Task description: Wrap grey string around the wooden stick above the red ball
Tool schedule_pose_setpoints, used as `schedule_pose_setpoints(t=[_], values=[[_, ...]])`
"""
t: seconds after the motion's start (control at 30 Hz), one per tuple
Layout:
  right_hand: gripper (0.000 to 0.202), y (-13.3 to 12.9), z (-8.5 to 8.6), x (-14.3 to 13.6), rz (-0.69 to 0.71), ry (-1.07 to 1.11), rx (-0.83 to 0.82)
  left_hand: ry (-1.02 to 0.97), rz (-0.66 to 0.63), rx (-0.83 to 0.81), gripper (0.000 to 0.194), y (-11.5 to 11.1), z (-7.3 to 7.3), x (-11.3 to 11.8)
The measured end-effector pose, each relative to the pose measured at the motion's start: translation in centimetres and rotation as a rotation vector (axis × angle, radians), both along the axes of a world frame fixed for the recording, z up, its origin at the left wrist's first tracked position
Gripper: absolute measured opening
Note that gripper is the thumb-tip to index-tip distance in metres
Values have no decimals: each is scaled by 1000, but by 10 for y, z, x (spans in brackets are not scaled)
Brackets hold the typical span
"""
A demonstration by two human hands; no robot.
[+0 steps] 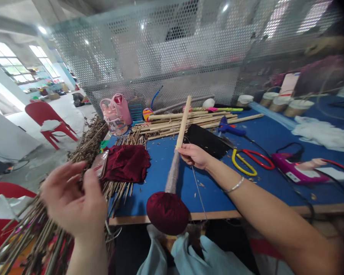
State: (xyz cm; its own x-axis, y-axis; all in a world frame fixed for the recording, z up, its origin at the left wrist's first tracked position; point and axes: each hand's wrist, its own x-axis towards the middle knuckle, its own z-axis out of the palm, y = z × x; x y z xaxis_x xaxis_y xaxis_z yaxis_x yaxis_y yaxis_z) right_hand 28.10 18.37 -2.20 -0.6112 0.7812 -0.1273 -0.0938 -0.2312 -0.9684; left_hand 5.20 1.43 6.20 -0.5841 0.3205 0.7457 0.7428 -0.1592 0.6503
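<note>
One maroon-headed stick, one maroon cloth, one glue gun. Right hand pinches the stick; left hand hangs half open.

The work surface is a table with a blue top and a wood-coloured front edge. The reference item is the blue glue gun, which rests on this top. Just left of the glue gun lies a flat black item. In front of it lie scissors with one yellow and one red handle. To its right are a magenta device and crumpled white plastic; behind these stand white-topped containers. Pale wooden sticks lie to its left; thin dry stems lie farther left.
</note>
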Motion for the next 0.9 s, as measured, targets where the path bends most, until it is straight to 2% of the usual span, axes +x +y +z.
schedule_pose_setpoints(t=[0.07,0.13,0.2,0.27,0.4,0.53,0.7,0.77,0.9], values=[[33,-1,2,0,-2,-4,21,17,-316,-185,34,37,4,20],[33,-1,3,1,-9,-6,48,99,-619,-511,37,75,-3,43],[32,-1,4,2,-6,-5,75,260,-760,-724,48,105,-16,64],[32,0,3,2,8,-17,94,297,-868,-793,54,120,-30,79],[33,3,0,-1,9,-57,102,52,-897,-825,91,121,-50,79],[31,3,-2,-4,38,37,100,-280,-1043,-741,92,113,-55,74],[30,0,-2,-3,129,117,106,-697,-1221,-726,80,104,-60,88],[29,-1,-1,-3,133,77,107,-730,-1242,-739,72,104,-63,89],[29,-4,0,-7,100,11,109,-578,-1152,-748,71,109,-65,78]])
